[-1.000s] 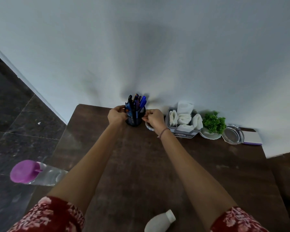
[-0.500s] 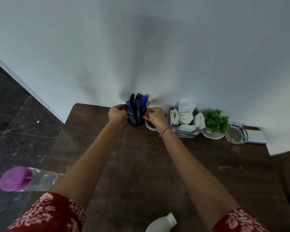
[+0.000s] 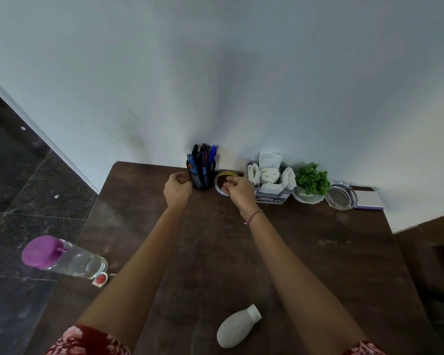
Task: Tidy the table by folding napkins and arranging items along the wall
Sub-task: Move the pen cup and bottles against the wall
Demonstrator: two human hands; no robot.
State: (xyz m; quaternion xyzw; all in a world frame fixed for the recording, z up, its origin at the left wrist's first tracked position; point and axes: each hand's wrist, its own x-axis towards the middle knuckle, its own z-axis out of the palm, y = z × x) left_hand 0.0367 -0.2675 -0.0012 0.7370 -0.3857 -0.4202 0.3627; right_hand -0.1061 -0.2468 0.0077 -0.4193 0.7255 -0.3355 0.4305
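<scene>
A black mesh pen holder [image 3: 202,175] full of blue and black pens stands against the wall. My left hand [image 3: 177,188] is just left of it, fingers curled, holding nothing. My right hand [image 3: 237,191] rests over a tape roll [image 3: 222,176] to the holder's right, fingers loosely apart; whether it touches the roll I cannot tell. Folded white napkins fill a grey tray [image 3: 268,179] further right along the wall.
Along the wall to the right stand a small green plant in a white dish [image 3: 311,180], a glass ashtray [image 3: 341,196] and a notepad [image 3: 368,199]. A purple-capped bottle [image 3: 62,257] stands at the table's left edge, a white bottle [image 3: 237,326] lies near me.
Both hands have come off the pen holder and drawn back slightly. The right hand now hovers over the tape roll, which was hidden before.
</scene>
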